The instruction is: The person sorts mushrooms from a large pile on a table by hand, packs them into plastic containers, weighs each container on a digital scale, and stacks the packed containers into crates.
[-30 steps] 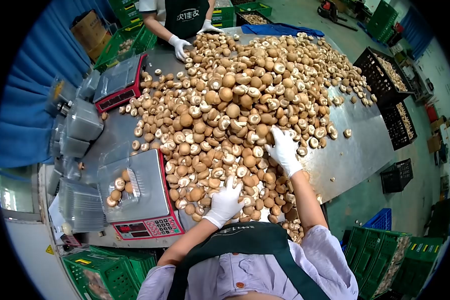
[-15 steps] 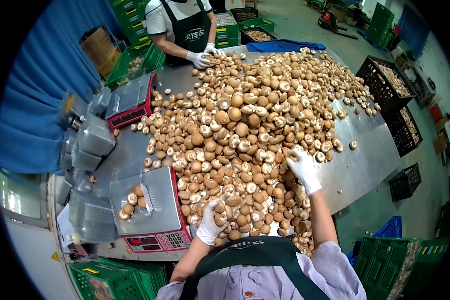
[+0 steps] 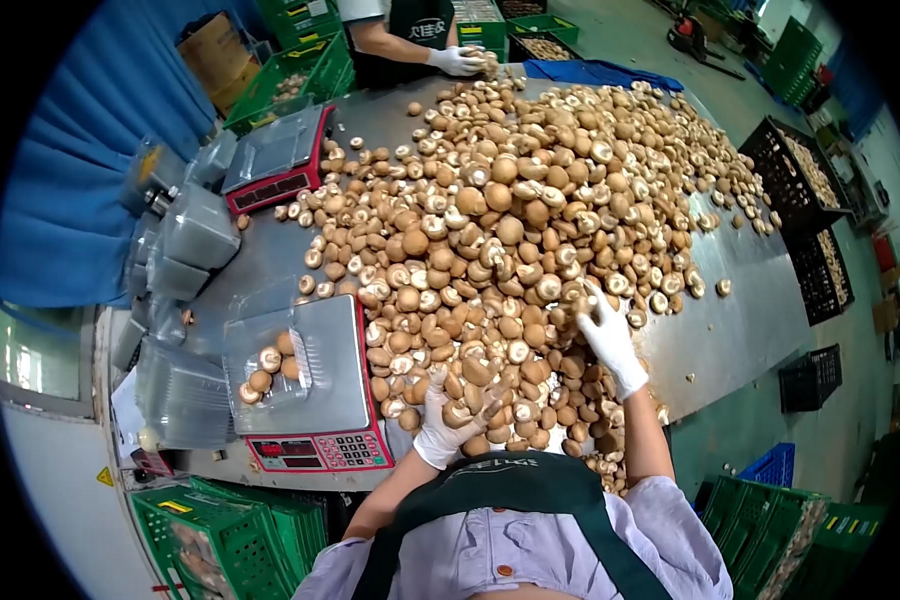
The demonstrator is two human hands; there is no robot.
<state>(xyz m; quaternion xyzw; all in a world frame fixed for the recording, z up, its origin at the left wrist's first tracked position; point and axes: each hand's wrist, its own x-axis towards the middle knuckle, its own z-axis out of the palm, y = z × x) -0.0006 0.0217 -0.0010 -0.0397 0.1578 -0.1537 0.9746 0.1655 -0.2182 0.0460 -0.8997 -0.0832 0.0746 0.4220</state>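
A large heap of brown mushrooms (image 3: pixel 510 230) covers the metal table (image 3: pixel 730 330). At the heap's near edge, my left hand (image 3: pixel 444 425) is turned palm up in a white glove, its fingers curled round mushrooms (image 3: pixel 458 402). My right hand (image 3: pixel 608 335), also gloved, reaches into the heap's right side with thumb and fingers round a mushroom (image 3: pixel 576 298). On the left, a clear plastic tray (image 3: pixel 260 335) with several mushrooms rests on the nearer red-edged scale (image 3: pixel 345 385).
A second scale (image 3: pixel 275 150) and stacked clear trays (image 3: pixel 180 395) stand at the left. Across the table a co-worker's gloved hands (image 3: pixel 458 60) hold mushrooms. Green crates (image 3: pixel 210 540) are below left; black crates (image 3: pixel 795 180) and a blue cloth (image 3: pixel 600 73) lie beyond.
My left hand has turned palm up and gathered mushrooms. My right hand has closed on a mushroom in the heap. The co-worker's hands have come together round mushrooms. The view has shifted.
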